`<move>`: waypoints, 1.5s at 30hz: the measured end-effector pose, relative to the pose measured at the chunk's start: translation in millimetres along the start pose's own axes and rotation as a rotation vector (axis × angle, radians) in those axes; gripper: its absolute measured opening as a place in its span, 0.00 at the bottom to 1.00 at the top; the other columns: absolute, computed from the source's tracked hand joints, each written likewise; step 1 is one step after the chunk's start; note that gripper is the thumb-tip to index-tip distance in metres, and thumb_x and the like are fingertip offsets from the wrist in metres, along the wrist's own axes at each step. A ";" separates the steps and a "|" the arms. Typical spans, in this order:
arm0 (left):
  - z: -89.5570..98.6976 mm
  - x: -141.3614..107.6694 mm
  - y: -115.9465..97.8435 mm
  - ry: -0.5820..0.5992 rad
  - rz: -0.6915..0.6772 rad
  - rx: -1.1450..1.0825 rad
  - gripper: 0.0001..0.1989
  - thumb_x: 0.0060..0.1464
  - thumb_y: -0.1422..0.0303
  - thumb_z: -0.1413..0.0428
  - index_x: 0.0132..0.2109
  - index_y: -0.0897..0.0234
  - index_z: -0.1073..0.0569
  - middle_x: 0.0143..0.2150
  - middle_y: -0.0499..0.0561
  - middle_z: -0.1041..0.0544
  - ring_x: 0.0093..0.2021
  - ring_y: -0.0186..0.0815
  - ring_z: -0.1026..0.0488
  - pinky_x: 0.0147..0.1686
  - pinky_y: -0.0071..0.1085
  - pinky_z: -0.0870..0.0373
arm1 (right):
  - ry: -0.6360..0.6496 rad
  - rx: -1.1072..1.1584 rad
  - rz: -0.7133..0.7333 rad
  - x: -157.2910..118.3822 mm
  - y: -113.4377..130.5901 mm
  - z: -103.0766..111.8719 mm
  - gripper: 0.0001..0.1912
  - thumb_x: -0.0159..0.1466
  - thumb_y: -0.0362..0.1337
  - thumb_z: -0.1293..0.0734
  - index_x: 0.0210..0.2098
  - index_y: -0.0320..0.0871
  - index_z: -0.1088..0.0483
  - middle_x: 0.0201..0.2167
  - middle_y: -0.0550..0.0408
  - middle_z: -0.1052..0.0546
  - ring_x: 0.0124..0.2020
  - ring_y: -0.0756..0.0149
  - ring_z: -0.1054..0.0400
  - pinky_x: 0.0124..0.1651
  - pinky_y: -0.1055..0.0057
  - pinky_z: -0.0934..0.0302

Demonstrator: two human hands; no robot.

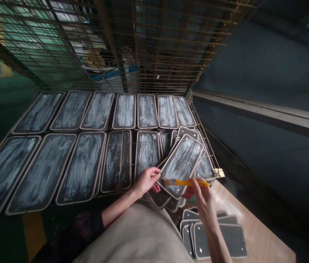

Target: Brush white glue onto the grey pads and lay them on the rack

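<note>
My right hand (202,193) grips a paintbrush by its yellow handle (189,182), the bristles pointing left over a dark rounded plate (183,160) streaked with white coating. With fingers pinched at the plate's left edge, my left hand (149,179) holds it. That plate lies tilted on top of a fanned pile of similar plates, some showing beneath it at the lower edge (158,199). Fingertips of the right hand are partly hidden behind the handle.
Rows of white-streaked plates (84,164) lie on a wire rack, whose raised grid (154,44) stands behind. Uncoated grey plates (220,239) are stacked on a wooden board (264,233) at lower right. A metal rack corner (219,172) juts out near my right hand.
</note>
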State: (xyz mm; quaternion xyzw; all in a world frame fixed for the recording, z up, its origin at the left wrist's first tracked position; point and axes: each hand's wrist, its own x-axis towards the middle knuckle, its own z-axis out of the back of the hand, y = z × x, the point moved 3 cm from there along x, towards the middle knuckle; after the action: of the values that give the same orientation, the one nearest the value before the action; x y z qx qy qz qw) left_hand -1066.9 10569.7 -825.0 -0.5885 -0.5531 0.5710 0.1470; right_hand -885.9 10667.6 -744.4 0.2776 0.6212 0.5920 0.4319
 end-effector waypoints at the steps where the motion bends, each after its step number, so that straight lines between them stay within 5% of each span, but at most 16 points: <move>1: 0.1 0.2 0.1 0.000 -0.006 0.008 0.20 0.50 0.57 0.42 0.43 0.68 0.36 0.24 0.46 0.28 0.16 0.32 0.28 0.14 0.23 0.32 | 0.016 0.012 -0.017 0.5 -2.1 -3.8 0.14 0.65 0.47 0.36 0.40 0.43 0.35 0.20 0.60 0.28 0.19 0.65 0.30 0.23 0.69 0.32; 6: -1.1 0.8 -0.1 0.019 -0.042 0.068 0.19 0.52 0.56 0.44 0.42 0.68 0.35 0.24 0.46 0.29 0.15 0.33 0.28 0.12 0.24 0.33 | -0.150 0.051 0.020 31.5 -14.9 -3.9 0.16 0.63 0.48 0.35 0.40 0.42 0.35 0.22 0.57 0.26 0.20 0.63 0.29 0.22 0.68 0.33; 15: -3.6 0.1 0.4 -0.034 -0.029 0.014 0.21 0.50 0.56 0.42 0.44 0.67 0.35 0.24 0.43 0.31 0.17 0.34 0.27 0.14 0.24 0.31 | -0.466 -0.007 0.342 103.7 -8.4 42.5 0.20 0.63 0.53 0.37 0.40 0.41 0.36 0.21 0.59 0.27 0.20 0.63 0.28 0.25 0.67 0.31; 18: -4.2 -2.2 -0.9 -0.056 -0.011 -0.024 0.22 0.50 0.56 0.42 0.44 0.68 0.35 0.24 0.45 0.30 0.18 0.34 0.26 0.15 0.26 0.30 | -0.500 -0.105 0.338 84.5 -3.2 42.8 0.20 0.64 0.53 0.38 0.41 0.41 0.36 0.21 0.58 0.26 0.21 0.63 0.28 0.28 0.67 0.31; 24: -4.6 -5.4 -3.1 -0.076 0.012 -0.063 0.21 0.50 0.57 0.42 0.44 0.68 0.35 0.25 0.46 0.28 0.19 0.34 0.26 0.17 0.26 0.29 | -0.434 -0.162 0.121 1.7 -9.0 30.3 0.16 0.65 0.50 0.37 0.40 0.43 0.34 0.21 0.60 0.27 0.20 0.64 0.29 0.27 0.70 0.32; 27: -4.8 -4.4 -3.4 -0.050 0.016 -0.058 0.21 0.50 0.57 0.42 0.44 0.68 0.35 0.26 0.47 0.27 0.19 0.33 0.26 0.17 0.25 0.29 | -0.464 -0.128 0.066 -11.0 -14.6 38.3 0.16 0.64 0.49 0.36 0.40 0.42 0.32 0.21 0.59 0.27 0.21 0.64 0.28 0.27 0.69 0.31; 35: -4.8 0.8 -3.4 -0.023 0.016 0.028 0.22 0.50 0.56 0.42 0.44 0.68 0.35 0.25 0.45 0.29 0.17 0.33 0.27 0.14 0.23 0.32 | -0.589 -0.010 0.321 57.3 -14.6 65.8 0.16 0.65 0.48 0.36 0.40 0.40 0.33 0.21 0.59 0.27 0.20 0.64 0.28 0.26 0.68 0.32; 40: -4.4 2.2 -1.3 -0.025 0.029 0.059 0.21 0.51 0.56 0.44 0.44 0.69 0.36 0.25 0.46 0.29 0.17 0.32 0.28 0.13 0.23 0.33 | -0.551 0.045 0.435 81.6 -0.5 56.2 0.16 0.65 0.48 0.37 0.41 0.40 0.34 0.23 0.58 0.25 0.22 0.64 0.27 0.28 0.68 0.31; 45: -6.3 0.3 -3.6 -0.034 0.022 0.060 0.21 0.51 0.55 0.43 0.44 0.68 0.35 0.25 0.45 0.30 0.17 0.33 0.27 0.14 0.23 0.32 | -0.455 0.056 0.401 120.4 -3.5 48.1 0.18 0.64 0.51 0.36 0.41 0.41 0.35 0.21 0.59 0.26 0.20 0.65 0.29 0.24 0.69 0.33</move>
State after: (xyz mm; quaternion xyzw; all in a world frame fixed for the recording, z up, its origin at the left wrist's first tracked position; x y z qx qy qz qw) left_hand -1063.5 10574.1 -820.3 -0.5801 -0.5316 0.5989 0.1487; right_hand -900.5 10794.0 -769.2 0.5319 0.4574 0.5708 0.4268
